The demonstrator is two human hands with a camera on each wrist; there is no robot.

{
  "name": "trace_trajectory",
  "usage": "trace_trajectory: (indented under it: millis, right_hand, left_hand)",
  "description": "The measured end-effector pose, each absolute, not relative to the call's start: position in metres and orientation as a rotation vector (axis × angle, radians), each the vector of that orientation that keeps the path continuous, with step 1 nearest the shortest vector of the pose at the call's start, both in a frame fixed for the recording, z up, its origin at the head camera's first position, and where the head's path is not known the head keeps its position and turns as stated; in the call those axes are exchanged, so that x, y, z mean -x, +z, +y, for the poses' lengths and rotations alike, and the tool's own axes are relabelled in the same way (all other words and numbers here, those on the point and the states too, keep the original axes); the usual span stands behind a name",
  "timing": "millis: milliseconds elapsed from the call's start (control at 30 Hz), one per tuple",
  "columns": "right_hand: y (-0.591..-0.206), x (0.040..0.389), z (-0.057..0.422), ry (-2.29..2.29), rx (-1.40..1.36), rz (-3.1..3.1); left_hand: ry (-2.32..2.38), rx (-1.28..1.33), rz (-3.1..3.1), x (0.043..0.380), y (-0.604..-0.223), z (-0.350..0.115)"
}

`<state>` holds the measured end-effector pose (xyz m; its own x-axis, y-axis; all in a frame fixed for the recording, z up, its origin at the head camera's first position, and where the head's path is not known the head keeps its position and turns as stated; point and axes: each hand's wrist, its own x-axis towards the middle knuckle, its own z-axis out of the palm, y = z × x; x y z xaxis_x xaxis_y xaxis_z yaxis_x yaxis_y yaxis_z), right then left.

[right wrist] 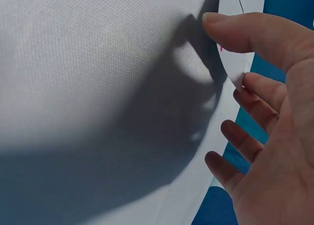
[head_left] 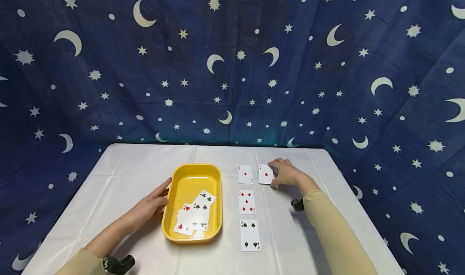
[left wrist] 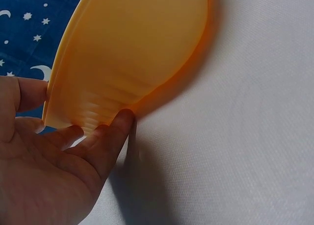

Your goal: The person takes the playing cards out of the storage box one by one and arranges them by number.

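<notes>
At the back right of the table in the head view, my right hand point(head_left: 285, 173) holds an ace of hearts point(head_left: 265, 174) by its edges, thumb on the near side and fingers on the far side. In the right wrist view the card point(right wrist: 234, 63) is bowed between thumb and fingertips. My left hand point(head_left: 147, 208) touches the left side of a yellow tray point(head_left: 168, 222); in the left wrist view its fingers rest along the tray's outer wall point(left wrist: 137, 43). Overlapping playing cards point(head_left: 197, 212) lie face up inside the tray, some partly covered.
Left of the ace of hearts lies an ace of diamonds point(head_left: 245, 175). Below it, in a column, come a five of diamonds point(head_left: 247, 205) and a four of spades point(head_left: 250, 236). A white cloth covers the table point(head_left: 287, 242); a dark blue star-patterned curtain point(head_left: 232, 85) hangs behind it.
</notes>
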<state>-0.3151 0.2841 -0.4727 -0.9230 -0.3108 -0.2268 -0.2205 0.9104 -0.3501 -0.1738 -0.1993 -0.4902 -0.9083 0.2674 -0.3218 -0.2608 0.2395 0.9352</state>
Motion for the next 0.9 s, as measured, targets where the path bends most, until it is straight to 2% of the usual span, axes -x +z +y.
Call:
trace_trajectory:
  millis: [900]
  right_hand:
    - [-0.478,0.325,0.276,-0.418,0.391,2.718]
  left_hand:
    - [1.698,-0.001,2.119,0.174,-0.490,-0.199]
